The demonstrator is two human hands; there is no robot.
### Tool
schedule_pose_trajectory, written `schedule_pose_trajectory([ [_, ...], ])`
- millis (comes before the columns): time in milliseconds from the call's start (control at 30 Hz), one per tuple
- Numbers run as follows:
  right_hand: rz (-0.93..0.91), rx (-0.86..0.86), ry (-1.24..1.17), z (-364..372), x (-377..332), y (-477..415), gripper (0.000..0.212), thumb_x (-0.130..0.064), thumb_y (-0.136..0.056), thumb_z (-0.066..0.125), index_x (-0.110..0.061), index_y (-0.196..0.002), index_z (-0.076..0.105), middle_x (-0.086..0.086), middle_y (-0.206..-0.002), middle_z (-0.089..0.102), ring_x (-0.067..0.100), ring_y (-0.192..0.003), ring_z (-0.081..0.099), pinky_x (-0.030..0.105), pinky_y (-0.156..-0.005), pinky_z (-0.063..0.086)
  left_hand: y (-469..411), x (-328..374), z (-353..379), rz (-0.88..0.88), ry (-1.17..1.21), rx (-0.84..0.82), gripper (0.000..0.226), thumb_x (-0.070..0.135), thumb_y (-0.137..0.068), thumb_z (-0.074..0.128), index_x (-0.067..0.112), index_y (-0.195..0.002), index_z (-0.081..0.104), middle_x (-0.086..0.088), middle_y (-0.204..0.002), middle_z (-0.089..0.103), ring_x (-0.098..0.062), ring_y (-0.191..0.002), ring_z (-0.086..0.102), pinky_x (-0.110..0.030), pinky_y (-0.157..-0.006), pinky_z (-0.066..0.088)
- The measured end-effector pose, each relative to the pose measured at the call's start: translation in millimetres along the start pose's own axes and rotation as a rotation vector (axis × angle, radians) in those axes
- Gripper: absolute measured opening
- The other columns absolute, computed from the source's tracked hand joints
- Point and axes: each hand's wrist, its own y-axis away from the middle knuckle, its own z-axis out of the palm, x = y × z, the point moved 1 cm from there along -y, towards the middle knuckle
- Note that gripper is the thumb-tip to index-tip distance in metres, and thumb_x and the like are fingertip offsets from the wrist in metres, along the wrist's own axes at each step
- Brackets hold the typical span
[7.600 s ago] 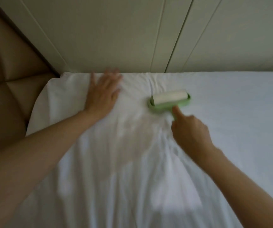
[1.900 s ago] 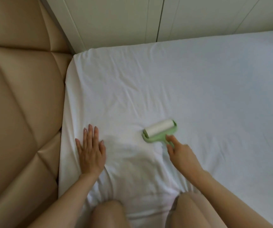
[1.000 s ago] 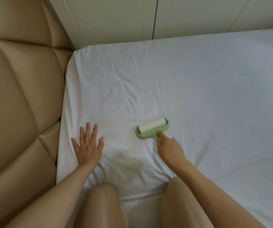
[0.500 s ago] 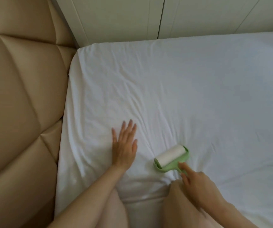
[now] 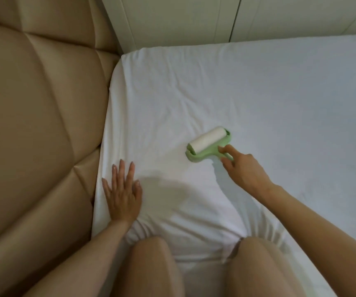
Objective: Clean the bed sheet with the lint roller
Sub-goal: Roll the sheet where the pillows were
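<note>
A white, wrinkled bed sheet point(image 5: 258, 99) covers the mattress. On it lies a lint roller point(image 5: 208, 144) with a white roll in a light green frame. My right hand point(image 5: 242, 168) grips its green handle from behind, index finger stretched along the handle toward the frame. The roller touches the sheet near the middle of the view. My left hand point(image 5: 122, 194) lies flat on the sheet with straight, spread fingers, close to the mattress's left edge. Most of the handle is hidden under my right hand.
A padded beige headboard point(image 5: 33, 125) rises along the left side of the mattress. Pale panelled wall or doors point(image 5: 194, 18) stand behind the bed. My two bare knees point(image 5: 157, 269) press into the sheet at the bottom.
Over the last half second the roller has moved away from me, up the sheet. My left hand has slid left toward the mattress edge beside the headboard.
</note>
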Motion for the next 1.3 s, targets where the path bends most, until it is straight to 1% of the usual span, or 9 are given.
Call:
schedule_pose_trajectory([
  [267, -0.302, -0.321, 0.274, -2, 59, 78, 0.086, -0.078, -0.075, -0.014, -0.046, -0.134, 0.041, -0.007, -0.085, 0.068, 0.014, -0.077, 0.063, 0.022, -0.065, 0.043, 31, -16, 0, -0.052, 0.018, 0.068, 0.058, 0.024, -0.094, 0.026, 0.003, -0.148, 0.032, -0.013, -0.157, 0.025, -0.027, -0.146, 0.022, -0.056, -0.116, 0.017],
  [433, -0.289, -0.308, 0.240, 31, 10, 51, 0.039, -0.048, -0.098, 0.030, -0.041, -0.136, 0.040, -0.001, -0.101, 0.069, 0.022, -0.094, 0.064, 0.030, -0.075, 0.045, 23, -3, -13, -0.132, 0.126, 0.067, 0.060, 0.024, -0.089, 0.028, 0.000, -0.142, 0.042, -0.017, -0.152, 0.034, -0.031, -0.143, 0.027, -0.066, -0.112, 0.014],
  [600, -0.270, -0.219, 0.144, 76, -64, 21, 0.034, -0.040, -0.098, 0.039, -0.032, -0.131, 0.043, 0.010, -0.101, 0.066, 0.034, -0.094, 0.060, 0.036, -0.070, 0.042, 41, 57, -71, -0.313, 0.508, 0.167, 0.024, 0.009, -0.094, 0.045, 0.010, -0.112, 0.060, -0.007, -0.110, 0.069, -0.029, -0.102, 0.064, -0.033, -0.085, 0.045],
  [700, -0.173, -0.234, -0.165, 83, -85, 20, 0.030, -0.032, -0.098, 0.044, -0.030, -0.128, 0.046, 0.006, -0.075, 0.059, 0.032, -0.079, 0.059, 0.037, -0.066, 0.045, 56, 92, -89, -0.565, 0.680, -0.122, 0.013, 0.021, -0.100, 0.043, 0.018, -0.095, 0.055, 0.004, -0.082, 0.070, -0.024, -0.082, 0.068, -0.036, -0.076, 0.051],
  [833, -0.022, -0.341, -0.659, 86, -91, 44, 0.025, -0.017, -0.098, 0.042, -0.018, -0.123, 0.043, 0.003, -0.079, 0.062, 0.018, -0.067, 0.062, 0.030, -0.059, 0.052, 49, 116, -72, -0.763, 1.082, -0.460, 0.026, 0.034, -0.101, 0.043, 0.011, -0.105, 0.054, -0.016, -0.105, 0.065, -0.033, -0.099, 0.063, -0.043, -0.086, 0.052],
  [933, -0.228, -0.426, -0.404, 89, -77, 53, 0.024, -0.030, -0.094, 0.048, -0.018, -0.111, 0.060, -0.001, -0.104, 0.064, 0.015, -0.091, 0.057, 0.033, -0.080, 0.050, 38, 113, -59, -0.968, 1.064, -0.302, 0.032, 0.032, -0.093, 0.056, 0.005, -0.110, 0.055, -0.014, -0.097, 0.068, -0.031, -0.088, 0.066, -0.039, -0.077, 0.054],
  [1033, -0.313, -0.088, -0.238, 79, -43, 42, 0.045, -0.051, -0.086, 0.041, -0.022, -0.108, 0.067, -0.004, -0.110, 0.063, 0.017, -0.099, 0.053, 0.030, -0.088, 0.043, 42, 96, -60, -0.921, 0.947, -0.222, 0.040, 0.033, -0.086, 0.059, 0.007, -0.115, 0.053, -0.020, -0.102, 0.068, -0.039, -0.093, 0.065, -0.051, -0.085, 0.052],
  [1100, -0.390, 0.110, -0.025, 77, -14, 28, 0.050, -0.050, -0.090, 0.041, -0.021, -0.127, 0.057, 0.003, -0.132, 0.055, 0.024, -0.118, 0.050, 0.032, -0.100, 0.038, 51, 81, -72, -0.824, 0.809, -0.202, 0.031, 0.030, -0.091, 0.058, 0.008, -0.112, 0.049, -0.022, -0.099, 0.067, -0.042, -0.092, 0.064, -0.050, -0.081, 0.051],
  [1300, -0.656, -0.013, 0.477, 88, 42, -13, 0.058, -0.053, -0.098, 0.024, -0.028, -0.150, 0.022, 0.001, -0.158, 0.013, 0.023, -0.146, 0.010, 0.055, -0.115, 0.013, 69, 48, -109, -0.665, 0.708, -0.039, 0.037, 0.014, -0.089, 0.066, 0.017, -0.106, 0.033, -0.006, -0.083, 0.058, -0.038, -0.080, 0.063, -0.049, -0.072, 0.050],
])
